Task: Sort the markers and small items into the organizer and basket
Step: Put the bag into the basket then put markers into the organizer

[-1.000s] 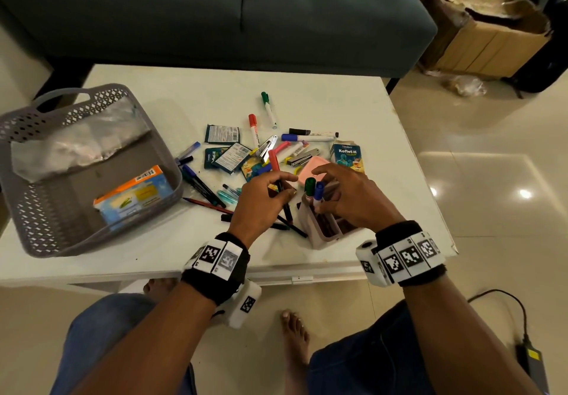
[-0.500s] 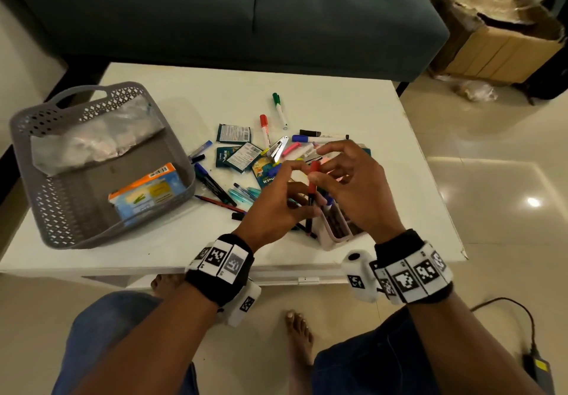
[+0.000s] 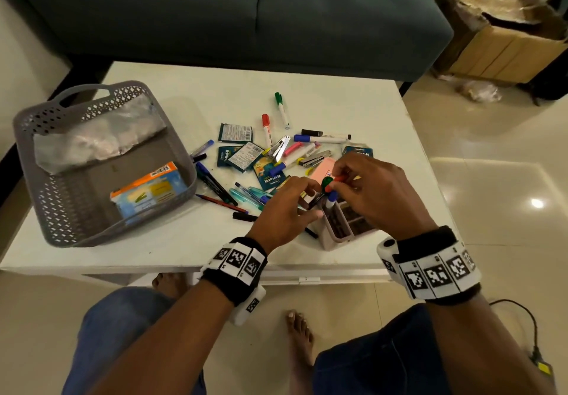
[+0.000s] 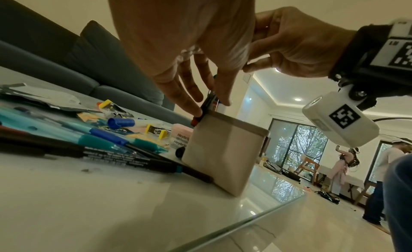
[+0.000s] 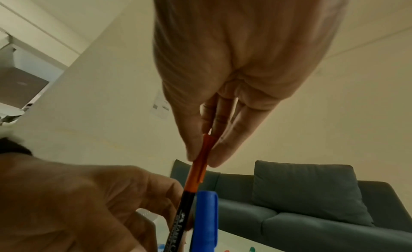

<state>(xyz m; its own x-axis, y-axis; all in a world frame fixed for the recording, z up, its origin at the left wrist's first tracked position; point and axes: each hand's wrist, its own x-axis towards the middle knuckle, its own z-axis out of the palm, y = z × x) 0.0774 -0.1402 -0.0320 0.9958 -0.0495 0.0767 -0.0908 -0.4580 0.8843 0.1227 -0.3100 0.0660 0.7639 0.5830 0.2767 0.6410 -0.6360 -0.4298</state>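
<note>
A black pen with a red cap is tilted over the pink organizer near the table's front right. My right hand pinches the red cap between thumb and fingers. My left hand holds the black barrel lower down, its fingertips at the organizer's rim. A green-capped marker and a blue-capped marker stand in the organizer. The grey basket sits at the left with a plastic bag and an orange-and-blue box inside.
Loose markers, pens, sachets and staplers lie scattered mid-table between basket and organizer. A dark sofa stands behind the white table. A cardboard box is at the far right, and a cable lies on the floor.
The left hand lifted the red-capped pen from the pile. The right hand then took its cap, and both have brought it down, tilted, at the organizer.
</note>
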